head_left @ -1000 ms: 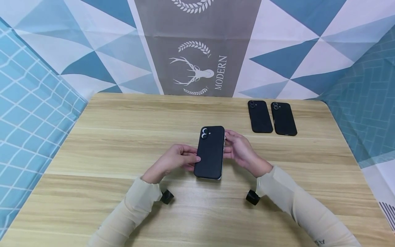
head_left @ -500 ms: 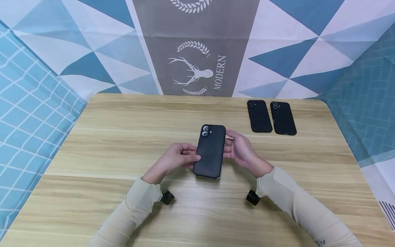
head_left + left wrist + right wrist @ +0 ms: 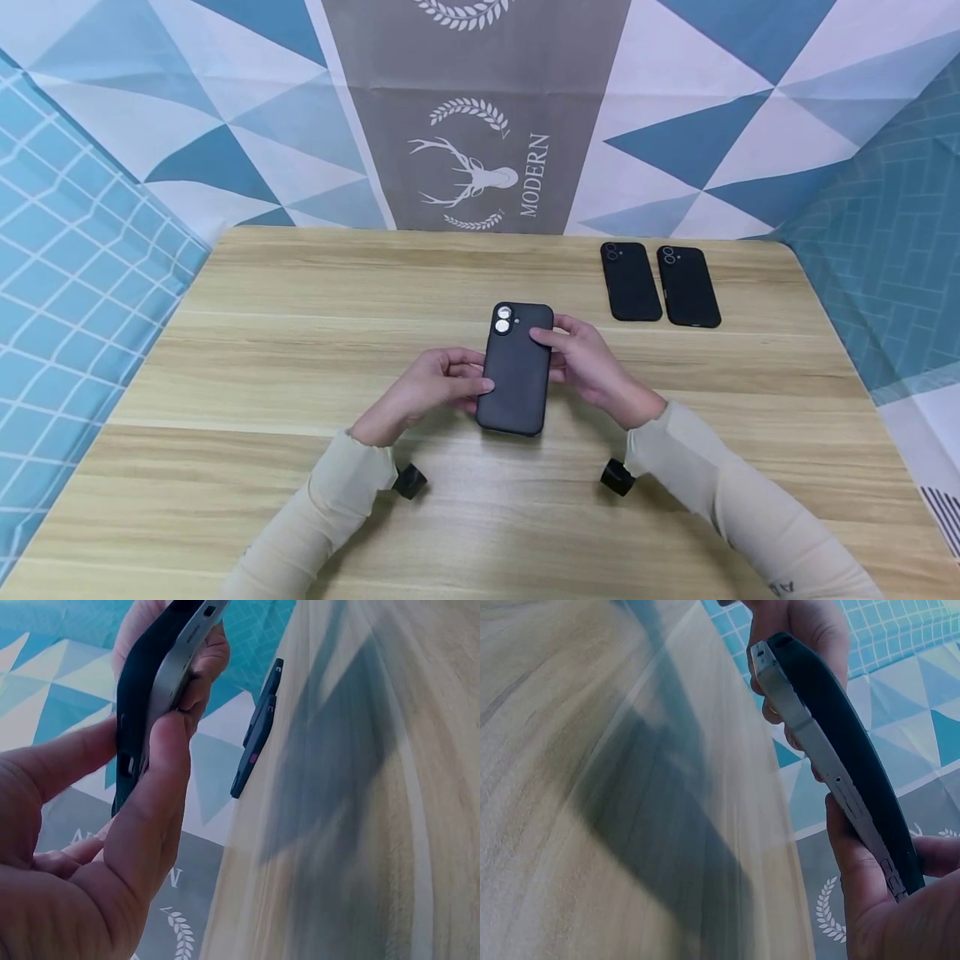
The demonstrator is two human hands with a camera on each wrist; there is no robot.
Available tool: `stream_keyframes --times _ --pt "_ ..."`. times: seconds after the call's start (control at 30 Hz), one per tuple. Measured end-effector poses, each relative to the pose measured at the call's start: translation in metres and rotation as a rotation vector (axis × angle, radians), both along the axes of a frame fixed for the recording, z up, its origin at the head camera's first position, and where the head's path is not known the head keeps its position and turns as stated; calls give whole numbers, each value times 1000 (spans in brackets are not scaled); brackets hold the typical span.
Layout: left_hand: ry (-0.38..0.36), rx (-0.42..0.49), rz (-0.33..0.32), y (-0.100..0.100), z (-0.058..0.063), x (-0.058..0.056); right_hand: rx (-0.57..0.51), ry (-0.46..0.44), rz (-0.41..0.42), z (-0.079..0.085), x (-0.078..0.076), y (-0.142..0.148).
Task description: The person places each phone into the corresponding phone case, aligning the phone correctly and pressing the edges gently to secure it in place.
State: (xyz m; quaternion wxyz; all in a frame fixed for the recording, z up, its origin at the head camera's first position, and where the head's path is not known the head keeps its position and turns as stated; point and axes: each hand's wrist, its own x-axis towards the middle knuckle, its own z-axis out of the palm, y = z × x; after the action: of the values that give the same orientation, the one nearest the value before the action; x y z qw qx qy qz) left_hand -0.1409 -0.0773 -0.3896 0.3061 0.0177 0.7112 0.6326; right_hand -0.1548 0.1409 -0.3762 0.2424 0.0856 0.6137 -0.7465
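Between both hands, above the table, is a silver-edged phone [image 3: 817, 750] with a black phone case [image 3: 516, 371] over its back. Its two camera lenses show through the cutout at the top left. Both wrist views show the silver edge standing partly out of the case along the sides. My left hand [image 3: 435, 385] pinches the lower left side, thumb on the case back and fingers beneath. My right hand [image 3: 592, 362] grips the upper right side, thumb on the case back, fingers behind. The phone's underside is hidden in the head view.
Two black phone-shaped slabs, the left one [image 3: 631, 282] and the right one [image 3: 688, 286], lie side by side at the table's back right. I cannot tell whether they are cased phones or cases alone. A patterned cloth [image 3: 285, 108] hangs behind the wooden table [image 3: 247, 350].
The right thumb has come from the side edge onto the case's back. Phone and case have shifted slightly right, and the lenses look brighter. The left hand keeps its hold.
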Motion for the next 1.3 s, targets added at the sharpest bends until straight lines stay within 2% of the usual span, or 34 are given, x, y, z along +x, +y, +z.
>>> stream_keyframes --times 0.17,0.4,0.8,1.07,1.3 --pt "-6 54 -28 -2 4 -4 -2 -1 41 3 -2 2" --pt "-2 135 31 -3 11 -10 7 16 152 9 -1 0" --pt "-17 205 85 0 16 -15 16 34 237 15 5 -4" --pt "-55 266 63 0 18 -14 15 54 313 16 6 -3" --pt "-68 276 21 -1 16 -12 43 59 359 18 6 -3"
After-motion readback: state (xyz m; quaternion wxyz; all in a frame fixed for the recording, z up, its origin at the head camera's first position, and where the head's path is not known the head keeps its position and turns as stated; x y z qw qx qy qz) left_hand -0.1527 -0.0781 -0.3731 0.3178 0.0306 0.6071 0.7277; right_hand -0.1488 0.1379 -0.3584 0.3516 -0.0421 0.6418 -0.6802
